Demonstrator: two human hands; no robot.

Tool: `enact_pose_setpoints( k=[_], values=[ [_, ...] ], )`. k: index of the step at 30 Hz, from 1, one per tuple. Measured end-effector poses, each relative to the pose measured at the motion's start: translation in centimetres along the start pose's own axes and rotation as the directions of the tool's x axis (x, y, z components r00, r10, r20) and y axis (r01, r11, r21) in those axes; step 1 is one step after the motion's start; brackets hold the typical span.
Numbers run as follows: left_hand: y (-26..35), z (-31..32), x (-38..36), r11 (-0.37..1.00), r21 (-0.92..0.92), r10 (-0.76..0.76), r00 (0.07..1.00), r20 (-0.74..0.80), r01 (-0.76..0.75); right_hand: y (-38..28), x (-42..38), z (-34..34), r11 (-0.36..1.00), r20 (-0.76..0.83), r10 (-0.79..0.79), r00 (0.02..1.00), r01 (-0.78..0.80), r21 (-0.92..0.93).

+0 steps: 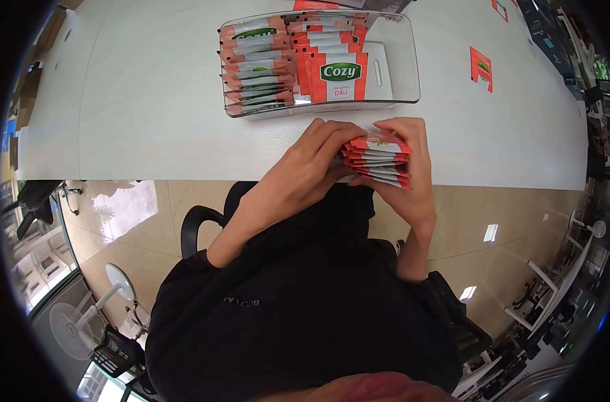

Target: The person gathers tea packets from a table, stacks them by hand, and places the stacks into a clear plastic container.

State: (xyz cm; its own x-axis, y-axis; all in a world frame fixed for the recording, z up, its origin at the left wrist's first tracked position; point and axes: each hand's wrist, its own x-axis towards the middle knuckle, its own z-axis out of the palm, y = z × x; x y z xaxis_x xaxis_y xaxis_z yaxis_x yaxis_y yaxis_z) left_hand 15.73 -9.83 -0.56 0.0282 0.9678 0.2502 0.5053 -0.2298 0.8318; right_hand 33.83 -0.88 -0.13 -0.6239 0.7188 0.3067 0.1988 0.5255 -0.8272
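Note:
Between my two hands is a stack of red and white tea sachets [378, 161], held just over the table's front edge. My left hand [312, 161] closes on the stack's left side. On the right side, my right hand [415, 167] wraps round it with the thumb at the top. Just beyond my hands stands a clear plastic bin [405, 67]. In its left part is a row of tea sachets [258, 67] with pinkish edges. Beside them, red and white Cozy sachets [338, 77] lean in a second row, the front one showing its label.
A single red sachet [481, 69] lies on the white table [151, 87] to the right. Further right is a dark box [546, 40] at the table's edge. A black chair armrest [196, 224] is below on the left, near a white fan [74, 328].

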Motion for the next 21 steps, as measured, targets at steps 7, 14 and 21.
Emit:
enact_pose_setpoints(
  k=[7,14,21],
  values=[
    [0.2,0.8,-0.3,0.994,0.108,-0.005,0.998,-0.065,0.012,0.3,-0.8,-2.1,0.992,0.079,0.116,0.990,-0.111,-0.061],
    [3.9,-1.3,0.2,0.943,0.253,0.273,0.936,-0.224,-0.215,-1.6,0.1,-3.0,0.933,-0.177,-0.353,0.919,0.330,-0.146],
    [4.2,-4.9,4.1,0.923,0.359,0.270,0.899,-0.346,-0.139,-3.2,8.9,-4.3,0.914,-0.039,-0.367,0.929,0.352,-0.203]
  ],
)
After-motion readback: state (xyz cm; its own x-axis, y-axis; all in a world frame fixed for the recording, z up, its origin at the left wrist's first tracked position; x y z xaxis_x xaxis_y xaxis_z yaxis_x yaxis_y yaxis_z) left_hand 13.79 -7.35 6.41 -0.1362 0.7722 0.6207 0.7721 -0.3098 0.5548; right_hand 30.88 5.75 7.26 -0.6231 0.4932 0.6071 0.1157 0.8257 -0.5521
